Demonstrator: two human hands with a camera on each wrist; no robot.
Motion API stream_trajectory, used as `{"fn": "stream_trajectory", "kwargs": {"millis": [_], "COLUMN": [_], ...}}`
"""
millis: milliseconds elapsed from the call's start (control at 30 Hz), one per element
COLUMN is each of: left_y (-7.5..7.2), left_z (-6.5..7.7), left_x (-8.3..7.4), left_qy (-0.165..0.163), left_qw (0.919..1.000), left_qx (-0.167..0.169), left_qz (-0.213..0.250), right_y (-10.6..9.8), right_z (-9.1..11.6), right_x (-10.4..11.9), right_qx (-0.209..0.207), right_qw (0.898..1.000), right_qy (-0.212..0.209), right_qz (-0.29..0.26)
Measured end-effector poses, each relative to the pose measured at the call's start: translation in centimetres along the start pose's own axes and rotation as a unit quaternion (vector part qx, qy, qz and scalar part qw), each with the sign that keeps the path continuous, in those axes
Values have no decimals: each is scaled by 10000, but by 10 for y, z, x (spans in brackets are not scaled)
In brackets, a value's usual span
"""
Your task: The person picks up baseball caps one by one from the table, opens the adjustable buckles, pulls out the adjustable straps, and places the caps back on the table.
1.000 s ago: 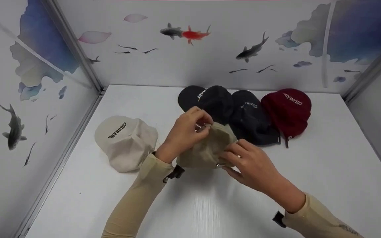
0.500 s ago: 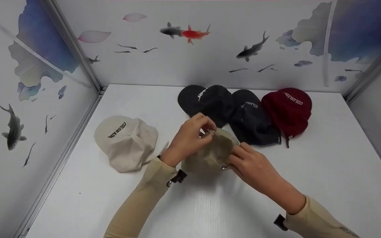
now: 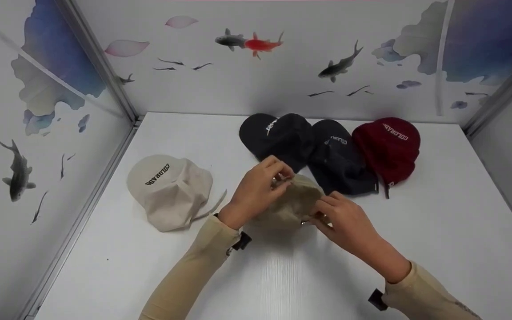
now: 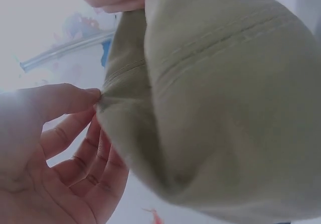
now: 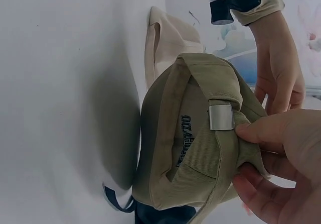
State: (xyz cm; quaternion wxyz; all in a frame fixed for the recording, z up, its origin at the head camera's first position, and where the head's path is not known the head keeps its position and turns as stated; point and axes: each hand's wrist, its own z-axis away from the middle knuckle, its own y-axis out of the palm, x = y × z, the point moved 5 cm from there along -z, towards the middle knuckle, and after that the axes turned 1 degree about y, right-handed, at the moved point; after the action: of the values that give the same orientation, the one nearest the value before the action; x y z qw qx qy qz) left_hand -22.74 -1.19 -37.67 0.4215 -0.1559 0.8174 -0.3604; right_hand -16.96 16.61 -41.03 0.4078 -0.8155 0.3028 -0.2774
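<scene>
A khaki baseball cap (image 3: 298, 200) is held between my two hands above the white table. In the left wrist view, my left hand (image 3: 256, 191) pinches the cap's edge between thumb and index finger, the other fingers loosely bent. My right hand (image 3: 349, 222) pinches the fabric at the cap's back strap (image 5: 228, 91), close to a silver metal buckle (image 5: 221, 117). Past the strap, dark lettering (image 5: 184, 141) shows inside the opening. A loose strap end hangs down below the buckle.
A cream cap (image 3: 167, 191) marked COLORADO lies on the left of the table (image 3: 105, 284), its strap (image 3: 214, 204) trailing right. Toward the back wall, a black cap (image 3: 282, 138), a dark navy cap (image 3: 342, 160) and a dark red cap (image 3: 387, 149) lie overlapping in a row.
Both hands and the khaki cap have shifted slightly right and toward me. More of the black cap and the cream cap's strap shows now. The caps on the table have not moved.
</scene>
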Motion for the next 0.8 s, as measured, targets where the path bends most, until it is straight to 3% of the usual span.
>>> {"fn": "stream_trajectory", "kwargs": {"millis": [200, 333, 467, 633, 800], "left_y": [-4, -1, 12, 33, 43], "left_z": [16, 33, 50, 63, 68], "left_x": [-17, -28, -30, -22, -15], "left_qy": [290, 472, 633, 370, 252], "left_qw": [9989, 9969, 9933, 9908, 9933], "left_qx": [85, 388, 869, 1266, 1064], "left_qz": [-369, -502, -414, -289, -365], "right_y": [3, 4, 4, 4, 9], "right_z": [3, 4, 4, 3, 3], "right_x": [-9, -12, -13, -13, -15], "right_qx": [3, -68, -125, -108, 187], "right_qw": [9991, 9978, 9971, 9952, 9870], "right_qy": [254, 251, 262, 386, 816], "right_qz": [-350, -612, -706, -897, -1374]}}
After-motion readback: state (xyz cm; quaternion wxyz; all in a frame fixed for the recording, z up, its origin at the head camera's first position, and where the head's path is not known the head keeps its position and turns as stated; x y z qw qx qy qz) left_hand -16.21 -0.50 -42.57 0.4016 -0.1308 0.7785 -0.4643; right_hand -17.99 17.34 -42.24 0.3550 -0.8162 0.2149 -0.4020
